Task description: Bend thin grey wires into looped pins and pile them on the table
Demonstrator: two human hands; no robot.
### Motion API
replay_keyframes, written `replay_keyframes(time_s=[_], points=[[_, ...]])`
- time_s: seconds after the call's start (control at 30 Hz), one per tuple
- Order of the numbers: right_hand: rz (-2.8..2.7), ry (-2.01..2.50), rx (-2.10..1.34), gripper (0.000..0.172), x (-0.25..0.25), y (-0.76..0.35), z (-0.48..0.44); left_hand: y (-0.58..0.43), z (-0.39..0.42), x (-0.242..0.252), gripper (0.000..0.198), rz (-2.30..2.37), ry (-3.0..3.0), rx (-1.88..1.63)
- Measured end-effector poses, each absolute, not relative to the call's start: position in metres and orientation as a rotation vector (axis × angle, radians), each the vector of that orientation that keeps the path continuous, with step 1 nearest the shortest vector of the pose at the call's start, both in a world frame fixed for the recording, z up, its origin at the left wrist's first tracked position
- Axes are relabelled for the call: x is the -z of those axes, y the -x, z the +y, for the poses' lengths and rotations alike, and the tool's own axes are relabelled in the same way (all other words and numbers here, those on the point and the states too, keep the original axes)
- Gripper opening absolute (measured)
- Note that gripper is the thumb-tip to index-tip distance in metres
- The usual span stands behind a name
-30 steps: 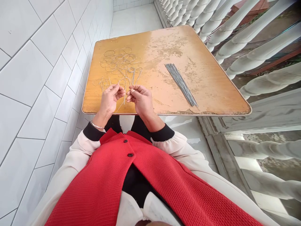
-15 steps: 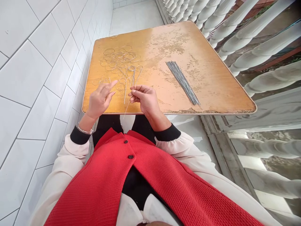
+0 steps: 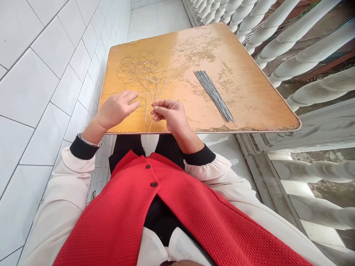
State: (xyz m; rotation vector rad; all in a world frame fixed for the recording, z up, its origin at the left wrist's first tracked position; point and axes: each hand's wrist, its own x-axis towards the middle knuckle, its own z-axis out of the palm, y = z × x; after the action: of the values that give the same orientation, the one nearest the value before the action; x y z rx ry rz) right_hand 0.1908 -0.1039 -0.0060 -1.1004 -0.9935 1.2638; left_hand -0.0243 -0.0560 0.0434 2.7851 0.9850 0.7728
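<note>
My right hand (image 3: 169, 115) pinches a thin metal wire (image 3: 151, 125) between thumb and fingertips, and the wire's lower end reaches past the table's near edge. My left hand (image 3: 118, 109) lies open and palm down on the wooden table (image 3: 177, 75), holding nothing, with its fingertips beside a tangle of looped wires (image 3: 140, 69). Some bent wire pieces (image 3: 154, 87) stick out of that tangle just above my right hand. To the right lies a neat bundle of straight grey wires (image 3: 213, 95).
A white tiled wall (image 3: 52, 85) runs along the left of the table. A white balustrade (image 3: 302, 48) stands along the right. Tiled floor (image 3: 158, 22) shows beyond the far corner. The tabletop's veneer is worn and flaking.
My left hand has moved left, away from my right hand, and its fingers have opened flat. My right hand keeps its pinch on the wire.
</note>
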Motion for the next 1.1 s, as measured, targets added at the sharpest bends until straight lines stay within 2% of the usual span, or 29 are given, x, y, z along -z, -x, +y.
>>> replay_keyframes(time_s=[0.3, 0.6, 0.77, 0.9, 1.0, 1.1], points=[[-0.963, 1.059, -1.333, 0.010, 0.008, -0.191, -0.105, 0.032, -0.044, -0.036, 0.016, 0.989, -2.730, -0.733], [-0.890, 0.955, -1.354, 0.017, 0.014, -0.185, -0.105, -0.001, -0.069, -0.008, 0.008, 1.073, -2.322, -1.132], [-0.845, 0.926, -1.360, 0.015, 0.016, -0.182, -0.105, -0.020, -0.081, 0.019, 0.016, 1.056, -2.334, -1.413], [-0.890, 0.958, -1.360, 0.020, 0.017, -0.187, -0.105, -0.020, -0.079, 0.027, 0.018, 1.056, -2.421, -1.391], [-0.951, 0.985, -1.295, 0.021, 0.016, -0.192, -0.106, -0.014, -0.077, 0.025, 0.012, 1.026, -2.414, -1.311], [-1.005, 1.015, -1.222, 0.019, 0.014, -0.194, -0.107, -0.011, -0.077, 0.020, 0.020, 1.116, -2.266, -1.348]])
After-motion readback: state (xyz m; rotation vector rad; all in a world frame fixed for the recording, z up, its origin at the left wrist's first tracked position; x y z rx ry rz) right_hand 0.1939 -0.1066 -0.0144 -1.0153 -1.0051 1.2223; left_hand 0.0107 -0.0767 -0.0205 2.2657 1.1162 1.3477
